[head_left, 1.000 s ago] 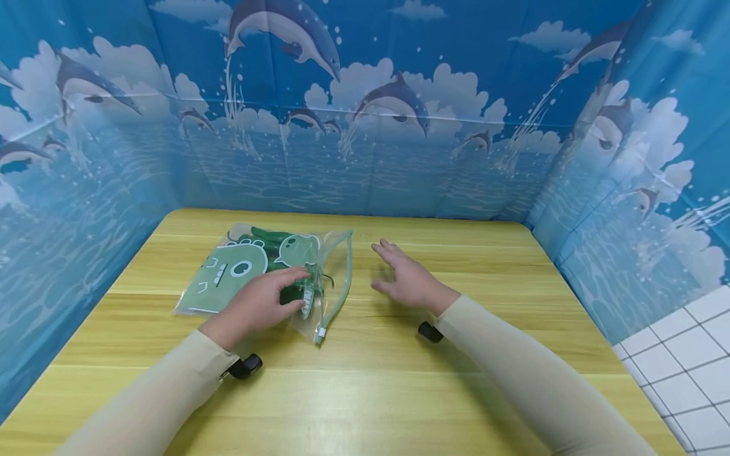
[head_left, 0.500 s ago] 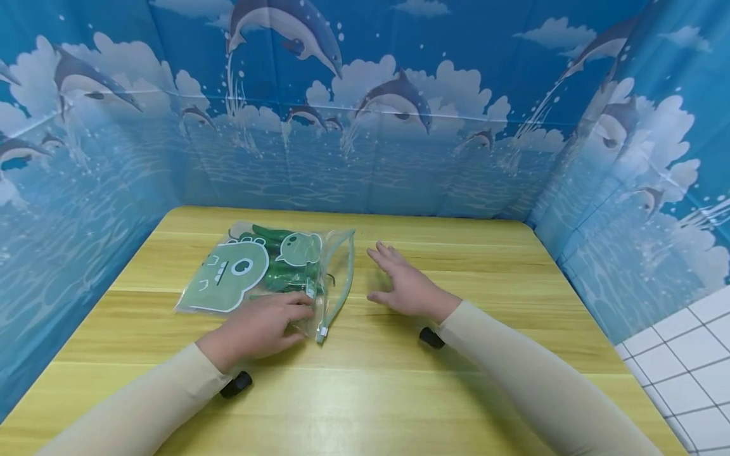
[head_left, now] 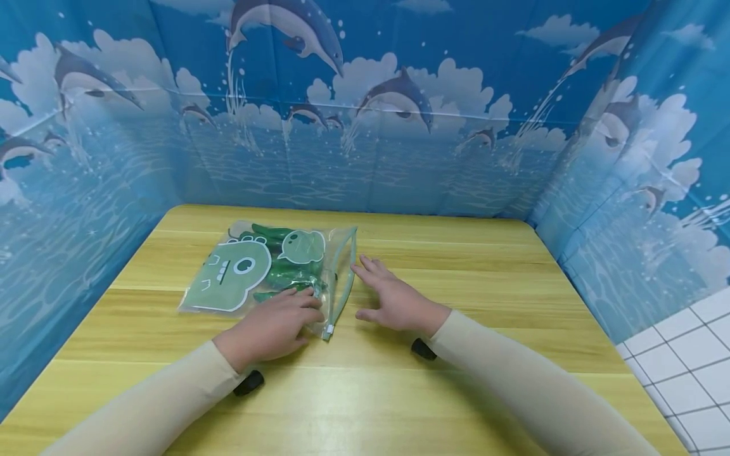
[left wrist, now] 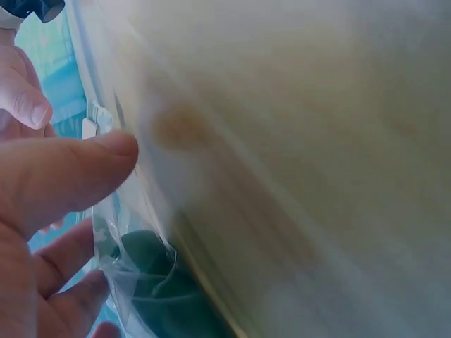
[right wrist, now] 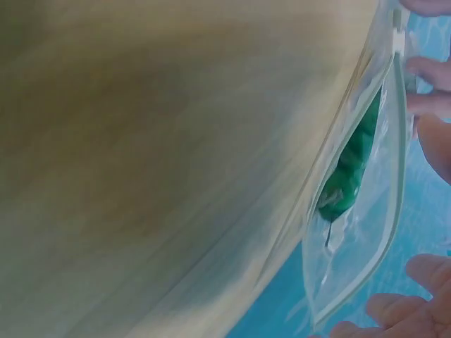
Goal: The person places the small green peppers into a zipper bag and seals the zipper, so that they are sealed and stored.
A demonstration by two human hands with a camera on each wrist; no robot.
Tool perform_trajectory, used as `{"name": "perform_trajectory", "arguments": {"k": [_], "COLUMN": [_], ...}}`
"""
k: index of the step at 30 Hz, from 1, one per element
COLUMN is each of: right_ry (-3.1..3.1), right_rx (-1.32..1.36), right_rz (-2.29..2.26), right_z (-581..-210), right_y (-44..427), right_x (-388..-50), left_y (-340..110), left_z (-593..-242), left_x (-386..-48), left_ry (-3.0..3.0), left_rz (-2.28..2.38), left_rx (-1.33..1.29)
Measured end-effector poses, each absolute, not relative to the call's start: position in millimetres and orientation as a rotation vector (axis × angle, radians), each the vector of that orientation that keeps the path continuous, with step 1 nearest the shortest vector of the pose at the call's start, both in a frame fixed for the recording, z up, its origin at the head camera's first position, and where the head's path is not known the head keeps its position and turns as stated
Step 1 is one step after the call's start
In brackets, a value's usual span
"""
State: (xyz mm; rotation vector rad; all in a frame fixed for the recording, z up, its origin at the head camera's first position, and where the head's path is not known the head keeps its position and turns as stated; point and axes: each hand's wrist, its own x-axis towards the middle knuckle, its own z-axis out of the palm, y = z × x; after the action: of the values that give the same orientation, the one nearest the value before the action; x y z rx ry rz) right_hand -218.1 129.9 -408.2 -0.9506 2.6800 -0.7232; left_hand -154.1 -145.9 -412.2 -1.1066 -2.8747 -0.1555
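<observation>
A clear slider bag (head_left: 245,294) printed with green cartoon monsters lies flat on the table. Several long green peppers (head_left: 285,272) with thin stems show through its plastic. Its mouth, edged by a green zip strip (right wrist: 400,141), gapes toward the right, and the white slider (head_left: 329,329) sits at the near corner. My left hand (head_left: 276,326) is at the bag's near right part, fingertips on the plastic and thumb apart in the left wrist view. Beside the mouth, my right hand (head_left: 396,301) has its fingers extended, fingertips close to the strip; contact is unclear.
The wooden table (head_left: 456,392) reaches back to a blue dolphin-print curtain (head_left: 365,164), which also stands at both sides. White tiles (head_left: 692,367) show beyond the table's right edge. A dark wrist device (head_left: 249,383) hangs below each cuff.
My left hand has slid toward me off the bag's middle, uncovering more peppers. My right hand has moved left, nearer the mouth. The bag has shifted slightly right.
</observation>
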Motion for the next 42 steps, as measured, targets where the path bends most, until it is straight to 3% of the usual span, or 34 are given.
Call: {"name": "perform_trajectory", "arguments": {"k": [42], "right_ry": [2.625], "right_rx": [-1.119], "right_rz": [-0.57], "right_z": [-416], "right_y": [116], "right_x": [-206], "left_y": [-120], "left_z": [-419], "left_x": [-162], "left_ry": [-2.869], "left_rz": [-0.091], "left_rx": [-1.129]}}
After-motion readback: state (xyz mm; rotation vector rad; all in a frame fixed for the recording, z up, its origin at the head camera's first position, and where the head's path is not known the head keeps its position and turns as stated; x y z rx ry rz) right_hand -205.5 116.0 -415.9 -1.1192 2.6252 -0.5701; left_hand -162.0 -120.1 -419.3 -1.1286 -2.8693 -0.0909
